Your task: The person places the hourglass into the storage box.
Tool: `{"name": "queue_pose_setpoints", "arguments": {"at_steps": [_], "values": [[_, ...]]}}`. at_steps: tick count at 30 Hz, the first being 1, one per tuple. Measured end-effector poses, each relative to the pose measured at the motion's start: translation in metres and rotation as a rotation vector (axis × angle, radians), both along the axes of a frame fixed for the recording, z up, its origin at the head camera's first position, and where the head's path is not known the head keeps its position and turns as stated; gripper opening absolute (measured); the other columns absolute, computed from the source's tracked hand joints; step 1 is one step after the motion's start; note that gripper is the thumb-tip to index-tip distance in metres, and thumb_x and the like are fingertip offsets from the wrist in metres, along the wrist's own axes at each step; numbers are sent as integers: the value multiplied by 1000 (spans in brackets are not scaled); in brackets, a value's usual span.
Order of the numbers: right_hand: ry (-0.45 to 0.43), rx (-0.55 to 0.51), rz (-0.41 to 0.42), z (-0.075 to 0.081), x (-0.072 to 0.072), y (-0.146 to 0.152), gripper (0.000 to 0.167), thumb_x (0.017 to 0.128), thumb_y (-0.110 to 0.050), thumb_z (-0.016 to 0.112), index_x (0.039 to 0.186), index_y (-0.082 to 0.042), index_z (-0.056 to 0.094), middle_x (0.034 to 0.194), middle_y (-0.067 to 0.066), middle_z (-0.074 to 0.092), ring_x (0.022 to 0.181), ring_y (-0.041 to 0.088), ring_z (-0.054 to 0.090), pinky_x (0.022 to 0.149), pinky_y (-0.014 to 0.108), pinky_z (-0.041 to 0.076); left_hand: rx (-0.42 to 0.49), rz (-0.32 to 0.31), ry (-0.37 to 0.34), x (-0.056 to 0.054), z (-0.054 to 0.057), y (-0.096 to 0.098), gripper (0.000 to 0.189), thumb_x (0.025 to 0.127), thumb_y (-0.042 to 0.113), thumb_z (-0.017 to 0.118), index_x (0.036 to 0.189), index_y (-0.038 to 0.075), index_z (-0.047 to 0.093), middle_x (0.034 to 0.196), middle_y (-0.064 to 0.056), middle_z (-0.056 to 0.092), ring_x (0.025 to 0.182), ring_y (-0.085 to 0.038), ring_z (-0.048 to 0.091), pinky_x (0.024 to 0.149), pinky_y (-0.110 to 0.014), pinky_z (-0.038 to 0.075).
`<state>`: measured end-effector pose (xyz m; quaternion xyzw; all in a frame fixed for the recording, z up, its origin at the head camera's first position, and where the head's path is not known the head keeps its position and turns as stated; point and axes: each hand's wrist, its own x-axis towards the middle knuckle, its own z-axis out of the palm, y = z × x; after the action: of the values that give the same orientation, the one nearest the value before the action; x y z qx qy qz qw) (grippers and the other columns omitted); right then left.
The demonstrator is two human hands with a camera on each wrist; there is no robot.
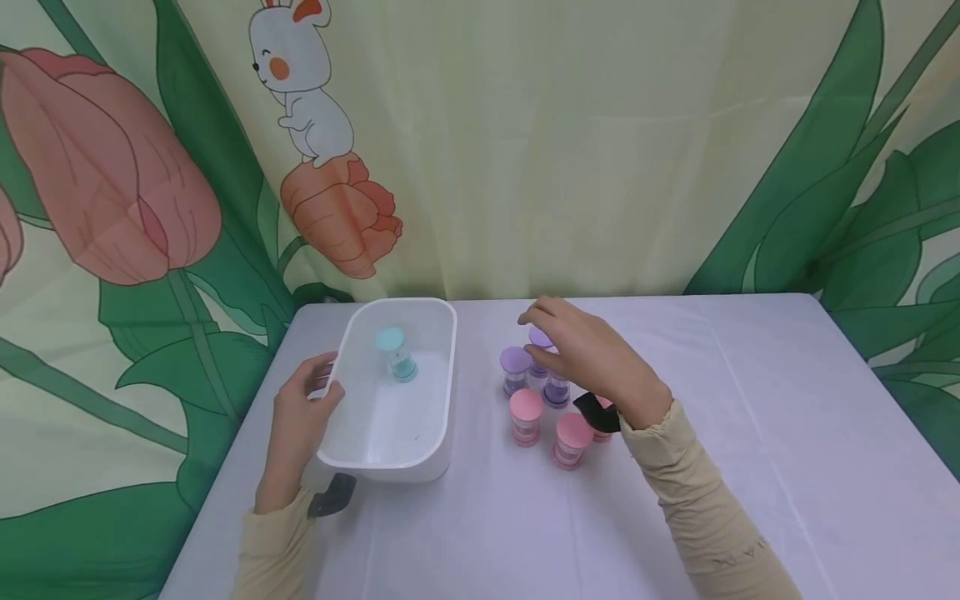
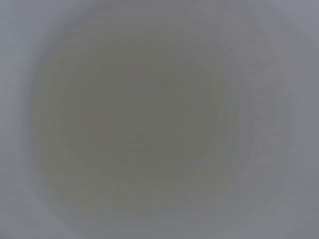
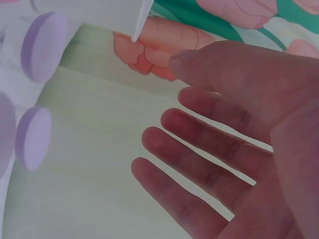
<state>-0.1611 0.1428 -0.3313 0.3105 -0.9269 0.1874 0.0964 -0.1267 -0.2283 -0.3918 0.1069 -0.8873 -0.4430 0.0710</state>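
Note:
A white plastic bin [image 1: 390, 475] stands on the left side of the table, with a teal sand timer [image 1: 396, 354] upright or slightly tilted inside it. The left hand [image 1: 300, 417] holds the bin's left side, thumb near the rim. Its wrist view shows only a blurred grey surface. Above a cluster of purple sand timers [image 1: 514, 371] hovers the right hand [image 1: 588, 346], fingers spread and holding nothing. In the right wrist view the purple caps [image 3: 45, 47] lie left of its fingers [image 3: 174, 194]. Pink sand timers [image 1: 526, 417] stand just in front, one partly hidden by the right wrist.
A white cloth covers the table [image 1: 787, 467]. Behind it hangs a curtain [image 1: 570, 167] printed with tulips, leaves and a rabbit on a carrot. Dark straps [image 1: 332, 496] sit at the wrists.

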Motion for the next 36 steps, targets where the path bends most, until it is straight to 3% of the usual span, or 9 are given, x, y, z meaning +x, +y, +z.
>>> {"name": "queue_pose_setpoints", "arguments": {"at_steps": [12, 25, 36], "values": [[-16, -5, -27, -10, 8, 26, 34, 89, -18, 73, 121, -8, 64, 119, 4, 62, 109, 18, 60, 87, 38, 56, 17, -1, 6, 0, 0, 1, 48, 96, 11, 55, 144, 11, 50, 138, -19, 56, 127, -36, 53, 103, -54, 48], [42, 7, -16, -22, 18, 49, 35, 85, -14, 77, 117, -7, 65, 112, 2, 64, 105, 19, 63, 84, 38, 58, 8, 4, 3, 0, -2, -1, 48, 96, 11, 55, 143, 11, 50, 137, -19, 57, 126, -36, 54, 102, -53, 50], [4, 21, -40, -32, 26, 64, 34, 84, -13, 77, 116, -7, 66, 112, 3, 64, 106, 20, 63, 86, 40, 57, 4, -7, 32, -1, -4, -2, 48, 95, 11, 55, 142, 11, 51, 135, -18, 59, 124, -36, 55, 101, -53, 50]]}}
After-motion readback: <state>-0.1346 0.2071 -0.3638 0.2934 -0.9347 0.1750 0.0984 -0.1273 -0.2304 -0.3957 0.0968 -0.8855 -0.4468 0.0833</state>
